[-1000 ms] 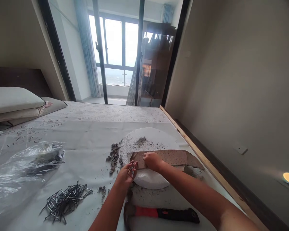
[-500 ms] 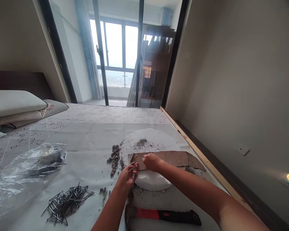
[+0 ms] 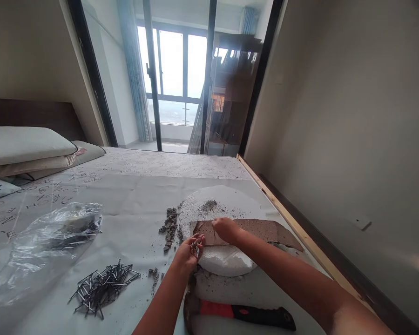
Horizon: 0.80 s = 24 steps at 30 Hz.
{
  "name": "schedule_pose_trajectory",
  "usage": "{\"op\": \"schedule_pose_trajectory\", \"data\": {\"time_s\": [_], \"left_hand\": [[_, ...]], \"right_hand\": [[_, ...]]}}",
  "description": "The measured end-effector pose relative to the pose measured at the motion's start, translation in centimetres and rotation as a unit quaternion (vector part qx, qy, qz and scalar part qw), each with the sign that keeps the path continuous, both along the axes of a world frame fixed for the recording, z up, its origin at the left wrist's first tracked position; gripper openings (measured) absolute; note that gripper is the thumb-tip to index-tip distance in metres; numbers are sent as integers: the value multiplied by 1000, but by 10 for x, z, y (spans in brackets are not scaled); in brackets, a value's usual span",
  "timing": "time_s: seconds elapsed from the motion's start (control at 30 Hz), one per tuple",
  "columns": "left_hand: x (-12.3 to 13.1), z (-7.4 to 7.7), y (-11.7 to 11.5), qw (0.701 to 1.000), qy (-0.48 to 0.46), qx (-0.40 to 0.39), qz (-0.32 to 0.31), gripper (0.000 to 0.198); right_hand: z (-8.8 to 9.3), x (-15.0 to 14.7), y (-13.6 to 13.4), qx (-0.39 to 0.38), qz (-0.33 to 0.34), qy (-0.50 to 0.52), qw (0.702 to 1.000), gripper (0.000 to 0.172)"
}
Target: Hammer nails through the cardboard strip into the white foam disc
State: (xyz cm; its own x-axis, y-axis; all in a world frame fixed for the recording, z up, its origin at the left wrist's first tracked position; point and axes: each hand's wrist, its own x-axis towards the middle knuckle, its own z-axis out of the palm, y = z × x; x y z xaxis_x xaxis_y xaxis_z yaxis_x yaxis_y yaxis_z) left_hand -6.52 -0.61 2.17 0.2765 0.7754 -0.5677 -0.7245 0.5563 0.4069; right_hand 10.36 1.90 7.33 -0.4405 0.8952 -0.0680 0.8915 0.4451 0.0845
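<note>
In the head view, gripped several nails (image 3: 196, 249) in the left hand (image 3: 188, 252) and pinched seemingly another nail (image 3: 214, 231) in the right hand (image 3: 226, 229), over the brown strip (image 3: 258, 232) lying across the white slab (image 3: 226, 261). Looked partway along, with small dots already over the strip, too tiny to tell as holes or heads, and a large nail pile (image 3: 103, 286) left on the bed (image 3: 136, 218).

Left hand (image 3: 189, 252) and right hand (image 3: 226, 230), both bare, with slim fingers. Left forearm (image 3: 165, 298): bare, slender, tapering to the wrist. Right forearm (image 3: 282, 266): likewise bare, smooth in outline, broadening from a narrow wrist. Fingernails: too small to tell.
</note>
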Motion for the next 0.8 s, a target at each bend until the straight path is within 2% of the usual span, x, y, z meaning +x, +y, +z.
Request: {"op": "schedule_pose_trajectory", "data": {"time_s": [0.17, 0.3, 0.37, 0.5, 0.6, 0.7, 0.8], "left_hand": [[2, 2, 0, 1000, -5, 3, 9, 30], [2, 4, 2, 1000, -17, 13, 4, 25], [2, 5, 2, 1000, -21, 16, 2, 22], [0, 7, 0, 999, -39, -2, -6, 16], [-1, 9, -1, 999, -37, -15, -4, 16], [0, 11, -2, 999, -31, -21, -5, 19], [0, 13, -3, 999, -28, -21, -7, 22]], "right_hand": [[23, -9, 2, 38, 43, 93, 994, 29], [21, -28, -2, -5, 121, 121, 985, 20], [17, -29, -3, -19, 136, 121, 983, 17], [10, -6, 2, 13, 57, 92, 994, 28], [0, 15, 4, 11, 5, 33, 999, 21], [-14, 20, 1, -3, -2, -20, 1000, 19], [-26, 15, -3, -6, 23, -49, 999, 18]]}}
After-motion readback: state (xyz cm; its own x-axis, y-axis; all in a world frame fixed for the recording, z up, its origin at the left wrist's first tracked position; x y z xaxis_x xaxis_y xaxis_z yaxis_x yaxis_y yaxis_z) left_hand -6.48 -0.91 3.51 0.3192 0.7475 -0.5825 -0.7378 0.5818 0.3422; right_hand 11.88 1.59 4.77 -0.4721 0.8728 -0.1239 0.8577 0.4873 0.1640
